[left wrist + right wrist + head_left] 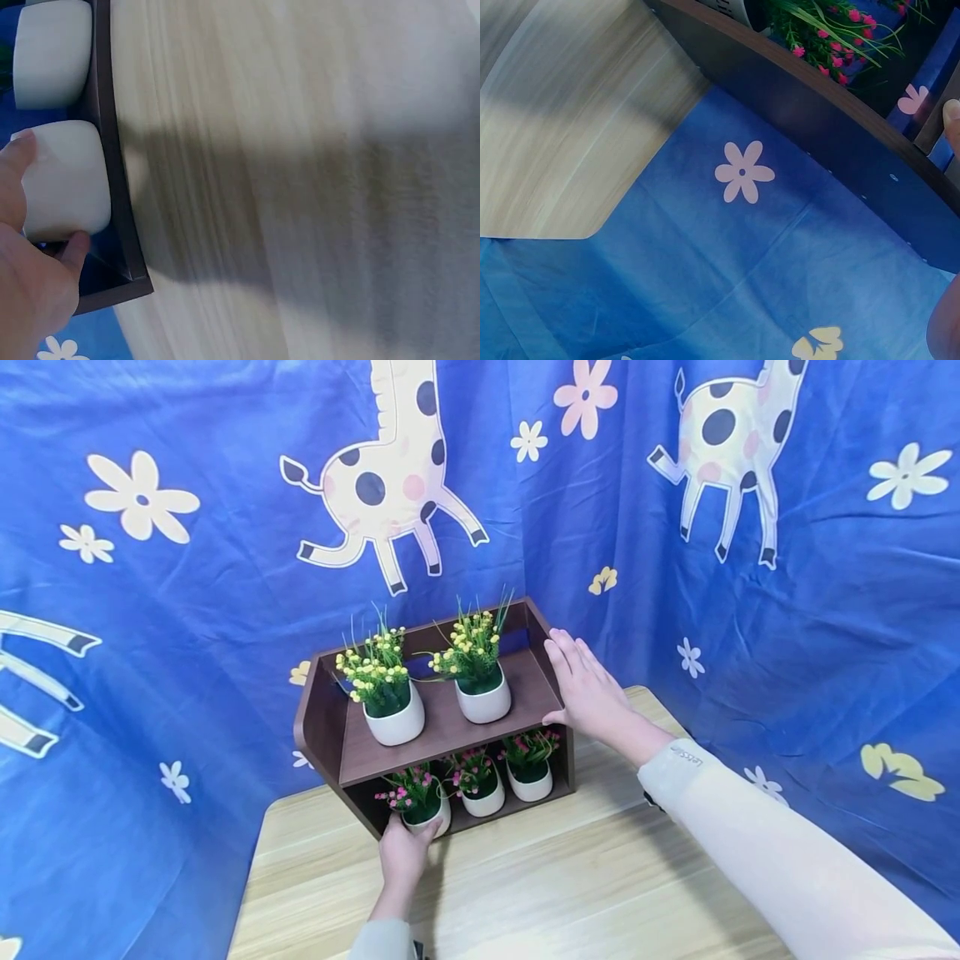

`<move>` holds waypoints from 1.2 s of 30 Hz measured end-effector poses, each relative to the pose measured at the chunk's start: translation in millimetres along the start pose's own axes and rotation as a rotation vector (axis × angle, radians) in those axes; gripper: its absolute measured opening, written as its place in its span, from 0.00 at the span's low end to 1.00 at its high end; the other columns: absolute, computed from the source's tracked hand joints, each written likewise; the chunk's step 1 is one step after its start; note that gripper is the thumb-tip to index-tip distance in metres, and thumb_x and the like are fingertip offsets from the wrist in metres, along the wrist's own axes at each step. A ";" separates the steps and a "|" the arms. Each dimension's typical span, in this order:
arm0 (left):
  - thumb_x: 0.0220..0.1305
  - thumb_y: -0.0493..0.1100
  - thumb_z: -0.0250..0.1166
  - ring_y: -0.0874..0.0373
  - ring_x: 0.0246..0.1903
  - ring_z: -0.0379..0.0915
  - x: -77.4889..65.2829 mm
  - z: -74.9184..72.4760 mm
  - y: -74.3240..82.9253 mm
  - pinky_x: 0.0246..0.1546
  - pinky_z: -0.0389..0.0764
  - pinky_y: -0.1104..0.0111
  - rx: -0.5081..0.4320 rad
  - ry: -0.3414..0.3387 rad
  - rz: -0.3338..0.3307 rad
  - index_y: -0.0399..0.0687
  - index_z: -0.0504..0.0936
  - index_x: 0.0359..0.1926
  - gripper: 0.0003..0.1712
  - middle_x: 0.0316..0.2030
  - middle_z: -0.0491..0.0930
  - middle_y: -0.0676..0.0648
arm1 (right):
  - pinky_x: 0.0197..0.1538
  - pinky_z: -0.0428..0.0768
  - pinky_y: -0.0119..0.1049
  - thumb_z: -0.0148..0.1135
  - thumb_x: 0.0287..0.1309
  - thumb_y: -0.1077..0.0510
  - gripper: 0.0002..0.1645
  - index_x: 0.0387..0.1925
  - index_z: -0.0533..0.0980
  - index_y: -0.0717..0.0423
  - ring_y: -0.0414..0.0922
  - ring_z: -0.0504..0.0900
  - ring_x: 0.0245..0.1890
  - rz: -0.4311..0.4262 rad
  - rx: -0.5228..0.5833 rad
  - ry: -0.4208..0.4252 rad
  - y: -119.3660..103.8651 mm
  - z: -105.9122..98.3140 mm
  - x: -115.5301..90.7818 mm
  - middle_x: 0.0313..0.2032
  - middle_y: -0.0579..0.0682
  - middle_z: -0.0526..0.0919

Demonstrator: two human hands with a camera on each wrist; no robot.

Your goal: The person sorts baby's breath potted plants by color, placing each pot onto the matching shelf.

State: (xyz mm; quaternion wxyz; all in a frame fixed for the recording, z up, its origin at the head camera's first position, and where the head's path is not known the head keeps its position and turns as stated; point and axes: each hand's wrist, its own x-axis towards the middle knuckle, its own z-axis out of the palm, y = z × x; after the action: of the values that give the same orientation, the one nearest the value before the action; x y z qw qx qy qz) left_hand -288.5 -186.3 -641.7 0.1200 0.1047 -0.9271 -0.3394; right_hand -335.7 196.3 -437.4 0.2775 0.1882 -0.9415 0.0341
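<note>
My left hand point(402, 856) grips a white pot point(69, 180) with pink flowers. This pot stands at the left end of the lower level of a dark brown two-tier shelf point(441, 720). In the left wrist view, thumb and finger lie on opposite sides of the pot. At the shelf's right side panel, my right hand point(592, 697) has its fingers extended, with the thumb at the front edge of the upper board. Two more pink-flowered pots, a middle one point(487, 800) and a right one point(532, 787), share the lower level.
Two white pots with yellow flowers, one left point(397, 723) and one right point(487, 700), stand on the upper board. The shelf sits on a light wooden table point(547, 877). Blue curtain point(225, 610) with giraffes and flowers hangs behind and beside the table.
</note>
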 end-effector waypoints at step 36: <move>0.49 0.62 0.76 0.27 0.46 0.80 22.8 -1.1 6.7 0.49 0.80 0.42 0.131 -0.030 -0.002 0.27 0.72 0.52 0.46 0.40 0.83 0.24 | 0.83 0.47 0.46 0.82 0.29 0.29 0.84 0.77 0.45 0.61 0.51 0.45 0.82 -0.002 -0.009 0.001 -0.6 1.8 0.3 0.79 0.60 0.46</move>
State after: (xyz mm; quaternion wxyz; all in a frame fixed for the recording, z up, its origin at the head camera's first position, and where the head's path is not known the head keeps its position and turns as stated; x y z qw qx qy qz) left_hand -310.6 -188.3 -633.0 0.0987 0.1080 -0.9489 -0.2798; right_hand -336.6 195.3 -438.8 0.2786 0.1881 -0.9413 0.0296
